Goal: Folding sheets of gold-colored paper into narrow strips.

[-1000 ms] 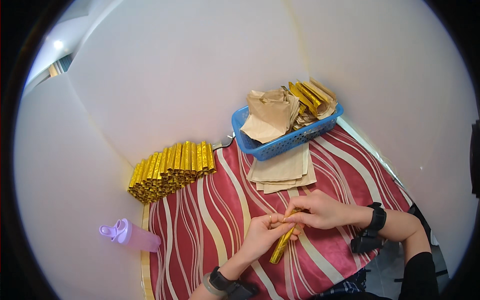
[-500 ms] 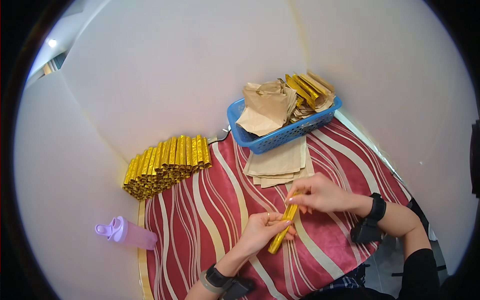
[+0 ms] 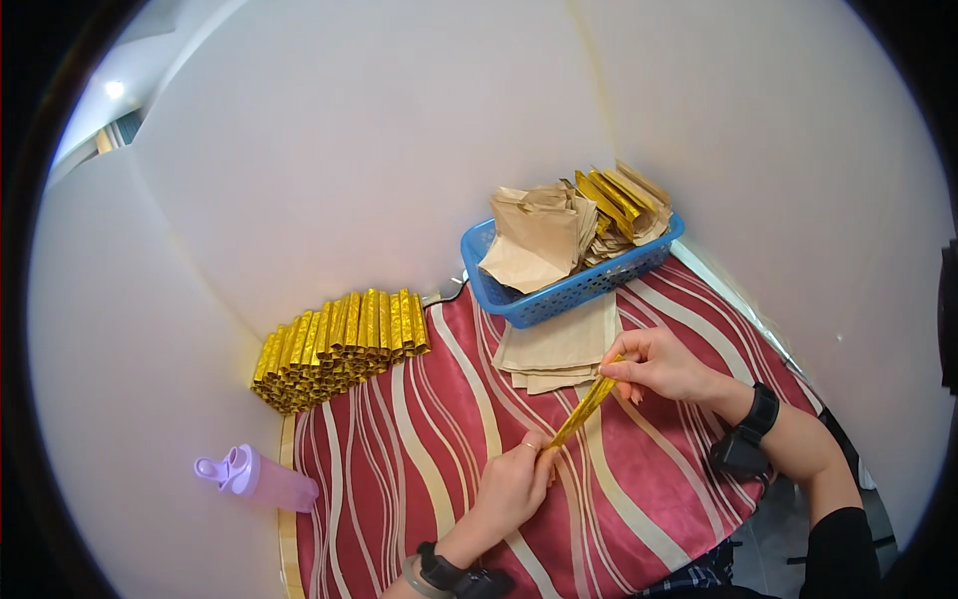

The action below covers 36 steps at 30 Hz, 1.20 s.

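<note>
A narrow strip of gold foil paper [image 3: 583, 412], folded into a tube, stretches diagonally between my hands above the striped cloth. My left hand [image 3: 512, 486] grips its lower end, fingers curled and partly hidden behind the knuckles. At the upper end, my right hand [image 3: 649, 367] pinches the tube between thumb and fingertips. Just beyond the right hand lies a small stack of tan paper sheets [image 3: 559, 344]. To the left, many similar gold paper tubes [image 3: 339, 344] are piled in stacked rows.
A blue plastic basket [image 3: 589, 290] at the back holds tan paper and folded gold pieces. A lilac bottle [image 3: 261, 477] lies tilted near the left edge of the red striped cloth [image 3: 469, 399]. Pale walls [image 3: 379, 150] enclose the back and sides.
My hands have moved apart along the gold tube, the right up and rightward, the left down to its lower end. The whole scene sits slightly lower in view.
</note>
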Motion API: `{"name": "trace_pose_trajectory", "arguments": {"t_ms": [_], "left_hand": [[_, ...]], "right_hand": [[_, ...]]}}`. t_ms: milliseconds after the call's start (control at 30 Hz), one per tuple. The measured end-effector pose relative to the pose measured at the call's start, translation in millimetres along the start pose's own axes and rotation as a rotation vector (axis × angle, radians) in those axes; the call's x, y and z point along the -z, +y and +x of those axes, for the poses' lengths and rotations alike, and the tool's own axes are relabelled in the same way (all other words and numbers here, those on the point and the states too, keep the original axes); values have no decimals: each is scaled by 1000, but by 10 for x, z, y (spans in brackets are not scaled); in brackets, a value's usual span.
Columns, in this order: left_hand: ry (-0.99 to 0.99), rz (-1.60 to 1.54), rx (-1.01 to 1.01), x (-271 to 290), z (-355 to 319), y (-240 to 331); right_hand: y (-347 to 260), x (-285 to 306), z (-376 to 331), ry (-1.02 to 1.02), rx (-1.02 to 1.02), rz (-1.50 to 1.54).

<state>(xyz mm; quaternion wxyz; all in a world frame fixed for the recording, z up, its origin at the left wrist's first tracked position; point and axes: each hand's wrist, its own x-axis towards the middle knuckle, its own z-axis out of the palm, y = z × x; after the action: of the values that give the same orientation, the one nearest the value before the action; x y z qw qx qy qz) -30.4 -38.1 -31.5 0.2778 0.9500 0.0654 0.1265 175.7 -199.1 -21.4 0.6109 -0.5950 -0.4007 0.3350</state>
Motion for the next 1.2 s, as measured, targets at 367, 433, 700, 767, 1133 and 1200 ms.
{"name": "trace_pose_trajectory", "arguments": {"t_ms": [367, 433, 700, 767, 1133, 1200], "left_hand": [[-343, -962, 343, 90, 242, 33], [-361, -911, 382, 142, 225, -30], [-41, -546, 259, 53, 78, -52], [10, -441, 170, 47, 75, 25], [-24, -659, 65, 25, 124, -57], [-35, -794, 189, -39, 108, -144]], "right_hand": [[-24, -232, -48, -50, 123, -89], [5, -86, 1, -10, 80, 5], [-8, -18, 24, -21, 51, 35], [30, -28, 34, -7, 50, 50], [-19, -269, -68, -256, 185, -260], [-76, -265, -82, -287, 81, -223]]}}
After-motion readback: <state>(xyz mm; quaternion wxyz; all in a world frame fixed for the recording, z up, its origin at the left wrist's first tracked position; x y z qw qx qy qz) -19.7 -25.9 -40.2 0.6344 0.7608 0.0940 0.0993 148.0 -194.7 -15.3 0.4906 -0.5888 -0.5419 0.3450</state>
